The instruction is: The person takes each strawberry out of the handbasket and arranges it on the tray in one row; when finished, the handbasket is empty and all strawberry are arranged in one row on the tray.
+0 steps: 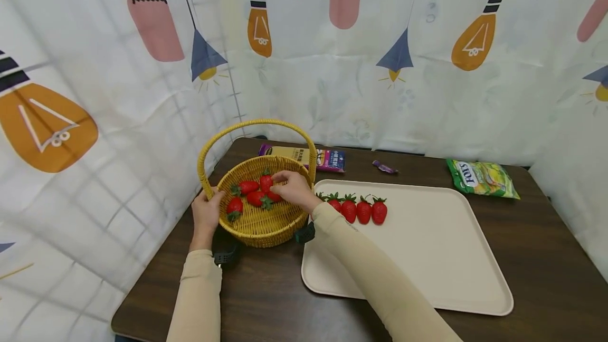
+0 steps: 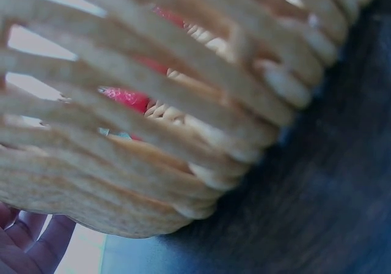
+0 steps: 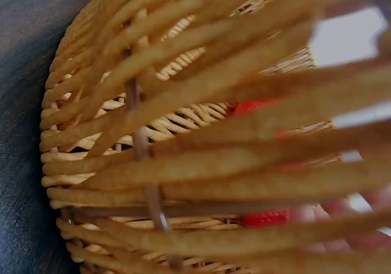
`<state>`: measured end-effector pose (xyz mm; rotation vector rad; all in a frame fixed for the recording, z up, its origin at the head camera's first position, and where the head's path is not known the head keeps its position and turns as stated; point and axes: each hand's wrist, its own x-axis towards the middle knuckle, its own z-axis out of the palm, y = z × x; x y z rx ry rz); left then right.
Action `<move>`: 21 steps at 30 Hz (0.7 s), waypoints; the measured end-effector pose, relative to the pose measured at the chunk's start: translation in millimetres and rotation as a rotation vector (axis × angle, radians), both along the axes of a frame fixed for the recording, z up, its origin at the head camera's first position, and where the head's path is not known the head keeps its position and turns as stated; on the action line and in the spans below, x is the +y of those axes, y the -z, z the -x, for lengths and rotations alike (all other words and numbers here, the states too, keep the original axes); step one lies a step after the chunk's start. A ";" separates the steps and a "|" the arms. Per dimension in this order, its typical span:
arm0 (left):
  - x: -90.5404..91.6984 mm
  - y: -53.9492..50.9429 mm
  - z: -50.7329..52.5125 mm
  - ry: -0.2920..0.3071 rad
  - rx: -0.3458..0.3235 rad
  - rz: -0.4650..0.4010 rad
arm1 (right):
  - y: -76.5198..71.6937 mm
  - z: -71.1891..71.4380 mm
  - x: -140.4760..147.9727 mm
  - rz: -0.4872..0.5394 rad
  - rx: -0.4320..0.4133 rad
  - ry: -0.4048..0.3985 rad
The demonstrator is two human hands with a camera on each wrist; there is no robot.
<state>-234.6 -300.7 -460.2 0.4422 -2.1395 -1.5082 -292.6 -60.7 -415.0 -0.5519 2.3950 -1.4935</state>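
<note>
A yellow wicker basket (image 1: 263, 232) with a tall hoop handle stands at the left of the table, several red strawberries (image 1: 245, 188) inside it. At its left side, near the foot of the handle, my left hand (image 1: 206, 214) grips the rim. My right hand (image 1: 295, 190) reaches over the right rim, fingertips pinching a strawberry (image 1: 266, 182) among the others. Through the weave in the right wrist view, the fingers (image 3: 333, 222) meet a red strawberry (image 3: 266, 218). In the left wrist view the basket wall (image 2: 122, 164) hides most of the left hand (image 2: 30, 243).
A beige tray (image 1: 418, 247) lies right of the basket, with a row of strawberries (image 1: 363, 210) at its upper left. Behind are colourful snack packets (image 1: 331, 160), a small purple wrapped candy (image 1: 385, 167) and a green candy bag (image 1: 483, 178). Patterned curtains (image 1: 304, 78) border the table.
</note>
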 end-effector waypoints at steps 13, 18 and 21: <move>-4.2 1.5 0.7 0.010 0.018 -0.005 | 5.9 8.1 -10.0 -0.084 -0.078 -0.059; -4.8 3.5 0.3 0.024 0.002 -0.005 | 8.4 7.9 -9.9 -0.111 -0.091 -0.042; -3.9 3.9 1.7 0.028 0.015 -0.005 | 8.8 8.2 -9.5 -0.131 -0.089 -0.038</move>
